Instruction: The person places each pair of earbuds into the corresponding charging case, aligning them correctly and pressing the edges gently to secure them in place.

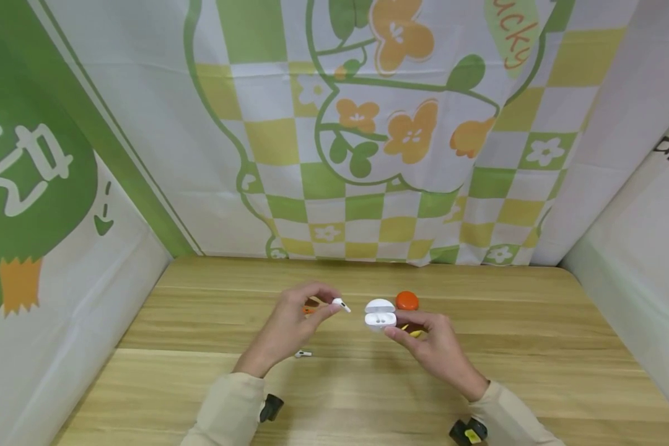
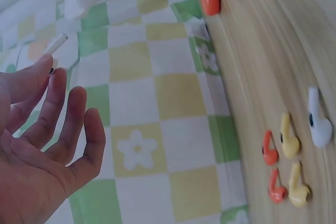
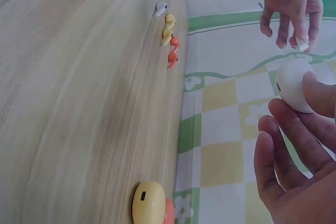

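Observation:
In the head view my left hand (image 1: 284, 325) pinches a white earbud (image 1: 342, 304) between thumb and index finger, its stem pointing right. The other left fingers are loosely bent in the left wrist view. My right hand (image 1: 440, 348) holds a white earbud charging case (image 1: 380, 320) above the table, its lid raised and the two wells facing up. A short gap separates the earbud from the case. Another white earbud (image 2: 319, 124) lies on the table, below the left hand in the head view.
Yellow earbuds (image 2: 290, 141) and orange-red earbuds (image 2: 270, 153) lie beside the white one on the wooden table (image 1: 357, 396). A yellow case (image 3: 148, 203) and an orange-red case (image 1: 407, 300) stand by the right hand. Patterned cloth (image 1: 334, 210) hangs behind the table.

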Demonstrator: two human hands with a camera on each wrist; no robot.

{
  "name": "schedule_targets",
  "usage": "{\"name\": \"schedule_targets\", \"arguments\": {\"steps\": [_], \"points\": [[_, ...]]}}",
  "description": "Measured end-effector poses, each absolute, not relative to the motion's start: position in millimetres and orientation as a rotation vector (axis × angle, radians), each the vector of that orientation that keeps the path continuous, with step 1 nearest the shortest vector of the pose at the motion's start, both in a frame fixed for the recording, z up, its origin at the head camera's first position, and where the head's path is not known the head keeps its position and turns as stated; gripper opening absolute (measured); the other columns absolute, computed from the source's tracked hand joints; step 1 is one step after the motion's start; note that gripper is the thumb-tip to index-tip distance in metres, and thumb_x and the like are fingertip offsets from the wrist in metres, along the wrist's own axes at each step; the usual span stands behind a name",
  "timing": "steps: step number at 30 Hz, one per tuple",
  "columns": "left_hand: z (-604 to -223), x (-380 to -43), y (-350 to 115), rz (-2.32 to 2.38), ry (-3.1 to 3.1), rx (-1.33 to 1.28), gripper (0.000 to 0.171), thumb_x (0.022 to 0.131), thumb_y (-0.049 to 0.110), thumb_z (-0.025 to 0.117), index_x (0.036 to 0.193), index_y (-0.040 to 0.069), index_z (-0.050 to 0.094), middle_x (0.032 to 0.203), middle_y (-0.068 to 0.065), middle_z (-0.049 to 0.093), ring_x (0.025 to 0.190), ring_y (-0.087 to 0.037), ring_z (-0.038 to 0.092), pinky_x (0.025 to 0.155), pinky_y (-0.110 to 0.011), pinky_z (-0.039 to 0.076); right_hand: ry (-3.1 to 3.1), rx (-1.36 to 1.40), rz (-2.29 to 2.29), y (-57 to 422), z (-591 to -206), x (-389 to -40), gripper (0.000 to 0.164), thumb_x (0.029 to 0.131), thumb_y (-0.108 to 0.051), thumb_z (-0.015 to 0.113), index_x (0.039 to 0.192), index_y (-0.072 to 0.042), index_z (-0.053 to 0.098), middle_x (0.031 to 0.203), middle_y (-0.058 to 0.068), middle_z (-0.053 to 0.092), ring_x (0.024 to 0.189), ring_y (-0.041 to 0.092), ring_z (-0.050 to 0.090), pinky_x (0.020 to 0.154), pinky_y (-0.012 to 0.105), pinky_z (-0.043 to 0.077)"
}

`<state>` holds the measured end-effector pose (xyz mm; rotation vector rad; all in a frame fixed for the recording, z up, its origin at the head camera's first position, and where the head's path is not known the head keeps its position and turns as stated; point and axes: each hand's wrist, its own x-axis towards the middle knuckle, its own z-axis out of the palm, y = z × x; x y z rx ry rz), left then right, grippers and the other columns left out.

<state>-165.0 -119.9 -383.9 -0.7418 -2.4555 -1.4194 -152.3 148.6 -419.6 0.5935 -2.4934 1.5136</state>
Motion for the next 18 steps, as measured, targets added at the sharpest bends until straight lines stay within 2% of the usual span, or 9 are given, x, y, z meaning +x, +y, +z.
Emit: {"name": "schedule_targets", "arguments": {"steps": [5,11,18], "points": [[-381,-164,-107,-1.361,-2.395,-0.779,0.014,0.090,0.011,0.078,0.104,0.014,0.075,0.095,0.008,0.070,0.093,-0.014,0.065,0.076,-0.037,0.055,-2.459,0.626,1.525,147,-417,-152,0.023,0.088,-0.012,0.080,0.109,-0.003,0.078,0.089,-0.002,0.073,0.081,0.012,0.067,0.072,0.031,0.058],[-379,-165,-97,-1.331,-2.324,-0.831,0.014,0.088,0.009,0.079,0.102,0.008,0.077,0.094,0.005,0.072,0.095,-0.014,0.066,0.088,-0.044,0.053,-2.448,0.625,1.529,145,-417,-154,0.020,0.088,-0.010,0.080,0.107,-0.005,0.079,0.088,-0.003,0.073,0.080,0.011,0.067,0.072,0.031,0.058],[-378,-165,-88,-1.316,-2.293,-0.848,0.015,0.085,0.009,0.082,0.099,0.007,0.079,0.095,0.003,0.075,0.093,-0.015,0.067,0.089,-0.039,0.052,-2.455,0.611,1.516,145,-419,-156,0.020,0.087,-0.008,0.080,0.107,-0.005,0.079,0.087,-0.004,0.073,0.080,0.010,0.067,0.072,0.033,0.059]]}}
